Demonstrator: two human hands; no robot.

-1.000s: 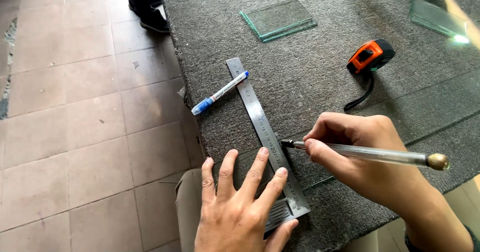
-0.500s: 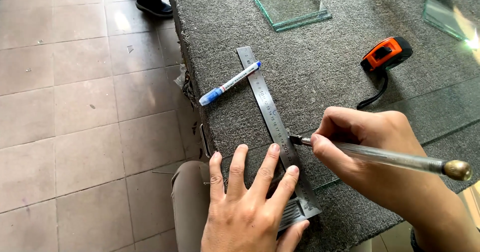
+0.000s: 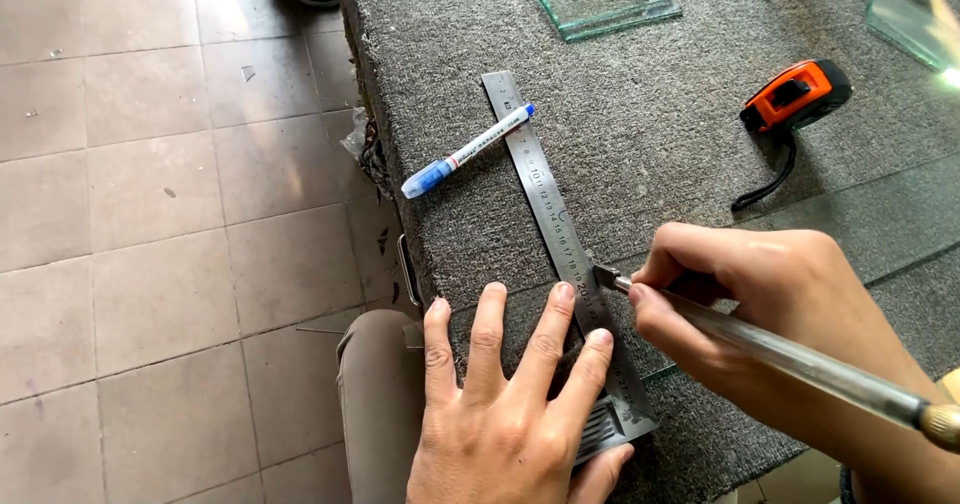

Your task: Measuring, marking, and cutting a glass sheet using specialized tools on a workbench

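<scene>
Head view, left hand splayed flat on steel ruler, right hand gripping glass cutter, tip seemingly touching ruler.

No packages, signs or screens, seemingly

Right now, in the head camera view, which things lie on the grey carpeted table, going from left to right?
Blue and white marker → steel ruler, pressed by the left hand → glass cutter in the right hand → orange tape measure.
</scene>
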